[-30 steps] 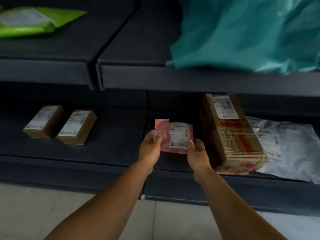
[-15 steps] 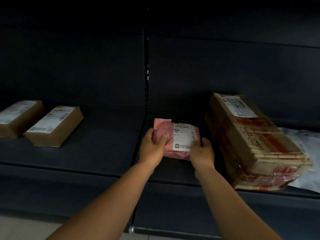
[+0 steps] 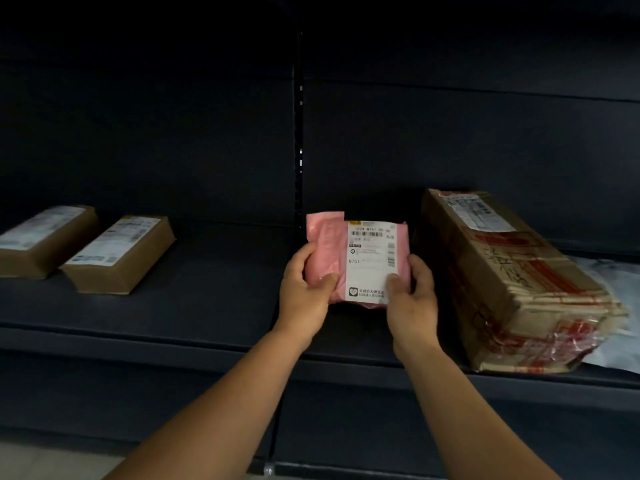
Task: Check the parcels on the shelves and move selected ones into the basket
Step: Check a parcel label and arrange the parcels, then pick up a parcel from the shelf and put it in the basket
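Observation:
A small pink parcel (image 3: 327, 249) with a white shipping label facing me is held up over the dark shelf (image 3: 207, 299). My left hand (image 3: 304, 289) grips its left side, thumb on the front. Its lower right corner is held by my right hand (image 3: 412, 299), thumb on the label. A long, worn cardboard parcel (image 3: 512, 282) with red tape lies on the shelf just right of my right hand. Two small brown boxes, one (image 3: 121, 254) nearer and one (image 3: 41, 240) at the far left, lie on the shelf. No basket is in view.
A white plastic mailer (image 3: 609, 348) lies under and behind the long cardboard parcel at the right edge. A slotted upright (image 3: 300, 133) divides the dark back panel. A strip of pale floor (image 3: 52, 459) shows at the bottom left.
The view has dropped below the upper shelf, so the green and teal bags are gone from sight. Both hands have tilted the pink parcel up, its label now facing me and nearer.

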A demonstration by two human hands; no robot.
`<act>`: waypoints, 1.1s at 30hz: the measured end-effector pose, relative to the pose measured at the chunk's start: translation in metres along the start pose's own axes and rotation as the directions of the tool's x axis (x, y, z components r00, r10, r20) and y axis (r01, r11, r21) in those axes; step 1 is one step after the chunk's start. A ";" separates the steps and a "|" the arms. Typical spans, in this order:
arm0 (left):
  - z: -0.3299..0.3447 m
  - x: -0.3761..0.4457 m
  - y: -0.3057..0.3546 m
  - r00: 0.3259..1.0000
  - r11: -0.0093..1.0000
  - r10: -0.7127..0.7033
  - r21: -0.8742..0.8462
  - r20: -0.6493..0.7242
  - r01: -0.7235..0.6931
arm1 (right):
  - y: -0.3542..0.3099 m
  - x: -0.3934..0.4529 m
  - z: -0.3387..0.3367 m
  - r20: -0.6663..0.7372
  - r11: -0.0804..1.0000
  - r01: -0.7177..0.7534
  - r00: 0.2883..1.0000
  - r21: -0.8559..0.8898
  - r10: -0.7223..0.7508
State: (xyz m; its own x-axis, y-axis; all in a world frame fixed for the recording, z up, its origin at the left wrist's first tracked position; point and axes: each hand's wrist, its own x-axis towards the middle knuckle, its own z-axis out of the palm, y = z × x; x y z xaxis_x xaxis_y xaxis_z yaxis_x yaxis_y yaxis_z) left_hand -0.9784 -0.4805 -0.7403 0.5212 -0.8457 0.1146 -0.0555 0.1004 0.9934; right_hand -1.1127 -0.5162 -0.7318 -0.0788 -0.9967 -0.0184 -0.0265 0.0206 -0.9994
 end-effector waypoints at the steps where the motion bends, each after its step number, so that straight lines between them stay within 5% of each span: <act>1: 0.000 0.000 0.000 1.000 1.000 0.018 0.002 -0.012 -0.018 | -0.001 -0.002 0.000 0.006 1.000 0.017 1.000 0.009 -0.018; 14: 0.000 -0.002 0.009 0.997 0.998 0.064 -0.013 -0.051 -0.065 | -0.007 -0.005 -0.003 0.019 0.996 0.073 0.997 0.043 -0.074; 26: -0.001 0.006 0.019 0.991 0.958 -0.136 0.252 -0.017 0.135 | -0.010 0.011 0.008 0.069 0.951 -0.106 0.989 -0.290 0.132; 33: 0.011 0.008 0.036 0.998 0.969 -0.064 0.237 -0.009 0.064 | -0.044 0.001 0.005 0.061 0.949 -0.019 0.997 -0.314 0.040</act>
State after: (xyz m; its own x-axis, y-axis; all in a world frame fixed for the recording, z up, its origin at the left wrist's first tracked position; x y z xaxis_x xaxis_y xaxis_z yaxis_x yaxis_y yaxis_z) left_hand -0.9853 -0.4898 -0.7035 0.5316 -0.8455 0.0507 -0.2220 -0.0813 0.9717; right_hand -1.1070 -0.5185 -0.6883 -0.0188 -0.9980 -0.0601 -0.3364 0.0629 -0.9396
